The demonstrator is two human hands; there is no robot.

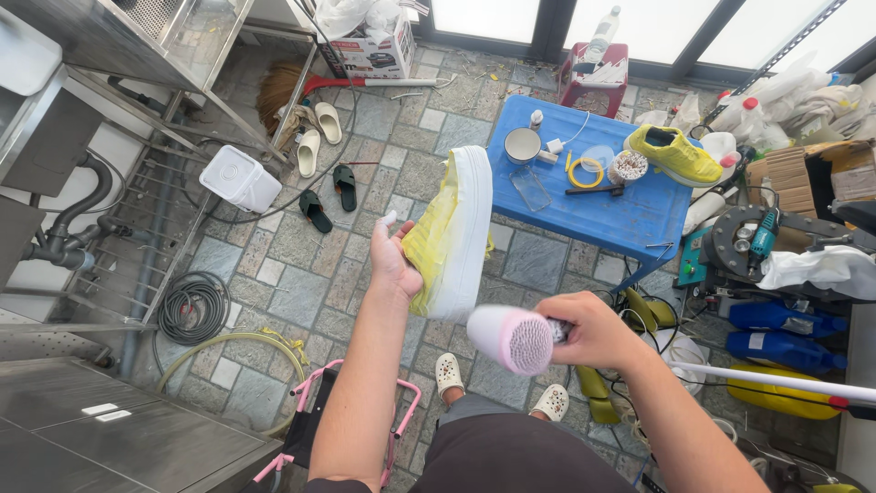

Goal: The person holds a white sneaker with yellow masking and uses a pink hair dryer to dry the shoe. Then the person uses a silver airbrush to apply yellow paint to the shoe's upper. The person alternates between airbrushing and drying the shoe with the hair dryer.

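Head view: yellow shoe (pixel 447 233) upper behind left hand (pixel 394 265)

This looks like a small shoe-cleaning or repair workshop set up in a utility room. The floor is rough grey stone paving (pixel 301 246), with a coiled grey hose (pixel 193 308) lying by stainless-steel sink units with exposed drain pipes (pixel 68 228). A low blue plastic table (pixel 630 219) carries a yellow trainer (pixel 675 155), a round bowl (pixel 522 144) and small tools. Blue plastic canisters (pixel 780 333), a power tool (pixel 765 236) and cardboard boxes (pixel 803 178) crowd the right side, and sandals (pixel 328 201) lie scattered about.
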